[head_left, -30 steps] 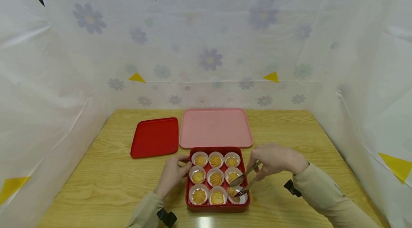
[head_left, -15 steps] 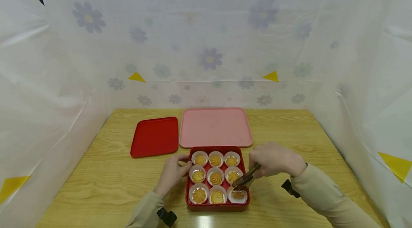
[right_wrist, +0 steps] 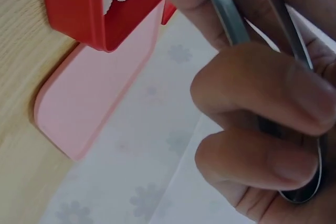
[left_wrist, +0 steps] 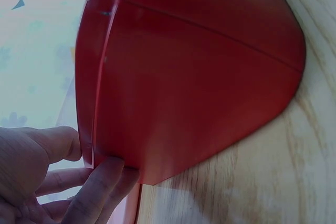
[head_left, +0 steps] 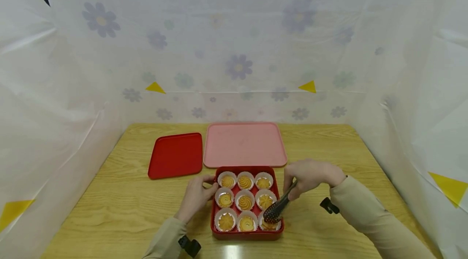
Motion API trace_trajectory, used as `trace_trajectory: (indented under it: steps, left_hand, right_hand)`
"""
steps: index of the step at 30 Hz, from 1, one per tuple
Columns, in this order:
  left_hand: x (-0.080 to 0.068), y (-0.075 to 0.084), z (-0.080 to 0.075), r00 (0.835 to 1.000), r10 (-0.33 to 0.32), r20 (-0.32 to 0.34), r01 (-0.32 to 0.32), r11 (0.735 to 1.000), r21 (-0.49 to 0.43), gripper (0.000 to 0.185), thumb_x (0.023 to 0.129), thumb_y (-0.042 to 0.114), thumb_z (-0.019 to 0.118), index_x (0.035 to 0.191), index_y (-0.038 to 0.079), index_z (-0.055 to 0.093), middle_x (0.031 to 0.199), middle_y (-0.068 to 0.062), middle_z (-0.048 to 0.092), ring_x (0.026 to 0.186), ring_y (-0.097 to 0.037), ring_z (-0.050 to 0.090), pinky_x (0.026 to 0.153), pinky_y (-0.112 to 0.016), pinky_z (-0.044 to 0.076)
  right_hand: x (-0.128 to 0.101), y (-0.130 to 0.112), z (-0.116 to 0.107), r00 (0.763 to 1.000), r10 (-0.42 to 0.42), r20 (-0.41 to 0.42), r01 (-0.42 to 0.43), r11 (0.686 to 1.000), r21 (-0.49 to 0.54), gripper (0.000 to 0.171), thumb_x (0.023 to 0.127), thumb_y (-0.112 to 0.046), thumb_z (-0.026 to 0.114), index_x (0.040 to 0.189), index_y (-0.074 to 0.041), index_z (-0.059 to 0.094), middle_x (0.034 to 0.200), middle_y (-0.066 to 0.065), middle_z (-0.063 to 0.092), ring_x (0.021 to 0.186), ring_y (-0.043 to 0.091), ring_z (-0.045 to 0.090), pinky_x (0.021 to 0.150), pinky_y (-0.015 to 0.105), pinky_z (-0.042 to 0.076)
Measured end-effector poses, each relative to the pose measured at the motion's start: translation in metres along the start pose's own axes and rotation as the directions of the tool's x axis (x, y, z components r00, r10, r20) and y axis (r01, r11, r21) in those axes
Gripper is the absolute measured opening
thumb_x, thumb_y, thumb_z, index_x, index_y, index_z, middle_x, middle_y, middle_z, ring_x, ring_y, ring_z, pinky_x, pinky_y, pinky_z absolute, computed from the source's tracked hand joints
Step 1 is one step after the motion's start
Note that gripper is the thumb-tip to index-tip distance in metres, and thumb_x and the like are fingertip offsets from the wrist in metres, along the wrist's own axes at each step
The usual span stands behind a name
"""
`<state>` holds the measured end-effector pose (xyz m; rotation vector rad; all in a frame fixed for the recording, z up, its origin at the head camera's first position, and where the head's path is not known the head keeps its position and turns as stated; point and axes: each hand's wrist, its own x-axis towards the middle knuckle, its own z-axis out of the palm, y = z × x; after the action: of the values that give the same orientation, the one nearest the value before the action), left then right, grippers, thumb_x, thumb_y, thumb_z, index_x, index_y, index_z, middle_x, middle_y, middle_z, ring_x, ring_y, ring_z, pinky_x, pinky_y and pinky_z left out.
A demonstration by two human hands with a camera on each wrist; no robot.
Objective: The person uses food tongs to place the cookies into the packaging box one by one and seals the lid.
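Right now the right hand [head_left: 310,175] is curled round a pair of metal tongs [head_left: 279,206], fingers and thumb squeezing the two arms together; the right wrist view shows the fingers [right_wrist: 252,166] wrapped over the steel strips. The perforated tips sit closed on the cookie [head_left: 269,223] in the near right cup of the red box [head_left: 215,232], just above its white paper liner. The left hand [head_left: 197,196] steadies the box from its left wall, thumb on the rim and fingers [left_wrist: 100,182] pressed to the red side, as the left wrist view shows.

The cookie looks light, dry and brittle, with piped ridges that would likely crumble under a hard pinch, so a gentle grip across its wider sides seems best, keeping clear of the thin, flimsy liner. Eight more cookies fill the other cups.

Beyond the box lie a pink tray [head_left: 244,145] and, to its left, a red lid [head_left: 176,155], all on the wooden bench [head_left: 120,206].
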<state>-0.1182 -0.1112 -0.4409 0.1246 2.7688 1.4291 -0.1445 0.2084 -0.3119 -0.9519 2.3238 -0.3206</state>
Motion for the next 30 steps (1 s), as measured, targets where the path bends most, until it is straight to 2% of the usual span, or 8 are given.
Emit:
trace_trajectory:
  steps: [8,10,15,21,26,30]
  left_hand:
    - [0.0,-0.001,0.0,1.0,-0.007,0.016,0.007,1.0,-0.011,0.026,0.089,0.009,0.07,0.113,-0.002,0.073,0.104,-0.014,0.075,0.075,-0.014,0.069,0.063,-0.024,0.054]
    - [0.0,-0.002,0.0,1.0,-0.007,0.018,0.008,1.0,-0.013,0.026,0.089,0.009,0.07,0.113,-0.001,0.073,0.105,-0.014,0.075,0.075,-0.014,0.069,0.063,-0.024,0.054]
    - [0.0,-0.003,0.0,1.0,-0.004,0.019,0.004,1.0,-0.018,0.027,0.089,0.009,0.07,0.114,-0.001,0.073,0.105,-0.015,0.075,0.075,-0.015,0.07,0.062,-0.023,0.054]
    - [0.0,-0.002,0.0,1.0,-0.015,0.018,0.015,1.0,-0.019,0.028,0.09,0.009,0.069,0.114,-0.002,0.073,0.105,-0.015,0.075,0.074,-0.014,0.069,0.062,-0.024,0.054]
    - [0.0,-0.001,0.0,1.0,-0.014,0.018,0.014,1.0,-0.014,0.028,0.09,0.01,0.069,0.115,-0.002,0.073,0.105,-0.014,0.075,0.074,-0.013,0.068,0.062,-0.023,0.054]
    - [-0.001,-0.001,-0.001,1.0,-0.012,0.023,0.012,1.0,-0.015,0.028,0.09,0.01,0.069,0.115,-0.003,0.072,0.105,-0.015,0.075,0.071,-0.011,0.067,0.061,-0.022,0.053]
  right_hand:
    - [0.013,0.01,0.0,0.996,-0.012,0.089,0.006,0.997,0.074,0.012,0.088,-0.014,0.075,0.079,-0.017,0.081,0.068,-0.011,0.069,0.062,0.0,0.042,0.06,0.019,0.034]
    - [0.014,0.011,0.001,0.996,-0.003,0.092,-0.005,0.997,0.082,0.01,0.088,-0.013,0.075,0.081,-0.017,0.082,0.071,-0.012,0.07,0.063,0.0,0.042,0.06,0.019,0.035]
    - [0.014,0.011,0.002,0.997,0.05,0.065,-0.055,0.996,0.072,0.01,0.084,-0.013,0.079,0.087,-0.022,0.082,0.084,-0.016,0.071,0.072,0.002,0.047,0.065,0.02,0.04]
    - [0.009,0.007,0.001,0.996,0.08,0.032,-0.082,0.994,0.066,0.01,0.083,-0.016,0.08,0.089,-0.025,0.082,0.088,-0.016,0.069,0.075,0.004,0.048,0.067,0.023,0.04]
    - [0.004,0.007,-0.001,0.999,0.044,-0.001,-0.044,0.995,0.086,0.01,0.084,-0.017,0.08,0.091,-0.023,0.082,0.088,-0.015,0.071,0.074,0.004,0.049,0.066,0.022,0.041]
    - [-0.001,0.018,0.0,0.999,-0.014,-0.044,0.02,0.99,0.137,0.014,0.086,-0.022,0.079,0.099,-0.02,0.081,0.095,-0.009,0.073,0.079,0.004,0.058,0.07,0.023,0.048]
